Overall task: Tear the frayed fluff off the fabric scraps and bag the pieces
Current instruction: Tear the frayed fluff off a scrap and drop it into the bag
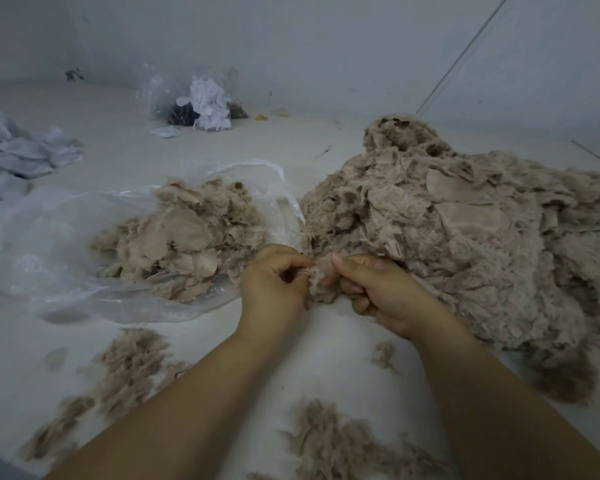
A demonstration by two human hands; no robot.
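Both-handed, pinching grip on scrap [317, 282]

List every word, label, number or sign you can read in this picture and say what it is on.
None: no readable text shows anywhere.
The clear plastic bag holding the trimmed pieces bears no print.
The far bag of white and dark scraps shows no label.
The beige scrap pinched by the left hand and right hand, and the big pile, are plain fabric.
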